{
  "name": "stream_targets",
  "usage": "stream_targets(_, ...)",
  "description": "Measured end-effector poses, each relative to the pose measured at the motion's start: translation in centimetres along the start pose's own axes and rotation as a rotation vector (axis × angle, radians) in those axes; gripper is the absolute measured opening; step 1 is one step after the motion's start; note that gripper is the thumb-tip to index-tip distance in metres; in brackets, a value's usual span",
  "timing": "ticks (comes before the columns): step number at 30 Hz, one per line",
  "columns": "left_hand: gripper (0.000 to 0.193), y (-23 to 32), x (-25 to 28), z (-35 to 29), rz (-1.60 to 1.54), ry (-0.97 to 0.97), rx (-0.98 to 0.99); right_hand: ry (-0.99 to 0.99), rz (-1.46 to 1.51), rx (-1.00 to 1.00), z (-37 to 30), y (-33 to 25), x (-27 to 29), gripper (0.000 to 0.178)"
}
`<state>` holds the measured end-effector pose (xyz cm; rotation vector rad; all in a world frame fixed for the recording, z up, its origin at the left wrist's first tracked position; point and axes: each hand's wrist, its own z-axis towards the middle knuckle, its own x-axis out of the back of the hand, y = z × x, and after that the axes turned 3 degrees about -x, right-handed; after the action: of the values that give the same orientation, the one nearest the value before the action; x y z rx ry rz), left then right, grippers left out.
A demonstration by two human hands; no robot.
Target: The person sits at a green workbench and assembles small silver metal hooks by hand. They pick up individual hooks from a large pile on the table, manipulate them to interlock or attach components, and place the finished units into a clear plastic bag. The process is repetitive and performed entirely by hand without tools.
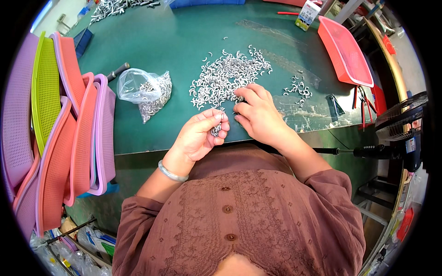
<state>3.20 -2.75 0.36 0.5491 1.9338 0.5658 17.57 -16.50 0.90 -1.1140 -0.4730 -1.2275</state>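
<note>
A wide pile of small, curved silvery metal pieces point(225, 76) lies on the green tabletop point(184, 39). Just in front of its near edge, my left hand point(195, 133) is closed around several of these metal pieces point(215, 130); some show between the thumb and fingers. My right hand point(260, 112) reaches to the pile's near right edge, with its fingers bent and slightly apart, the fingertips at the outermost pieces. Whether a piece sits under those fingertips is hidden. A clear plastic bag point(154, 94), partly filled with the same pieces, rests left of the pile.
Stacked purple, coral and green plastic baskets point(76, 124) stand at the left. A smaller cluster of metal pieces point(299, 91) lies right of the pile. Farther right are a coral basket point(338, 50), red-handled pliers point(363, 106) and a black fan point(400, 119). A carton point(307, 16) stands at the back.
</note>
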Motion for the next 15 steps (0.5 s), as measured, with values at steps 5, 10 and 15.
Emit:
stream_targets(5, 0.011, -0.1, 0.34, 0.0, -0.001, -0.035, -0.009, -0.021, 0.029, 0.013, -0.28, 0.18, -0.13, 0.011)
stream_targets(10, 0.012, -0.28, 0.37, -0.09, 0.035, -0.04, -0.053, -0.029, 0.052, 0.013, -0.44, 0.08, -0.07, 0.011)
stream_targets(15, 0.009, -0.14, 0.17, -0.15, 0.054, -0.011, -0.058, -0.01, 0.127, 0.005, -0.44, 0.18, -0.11, 0.012)
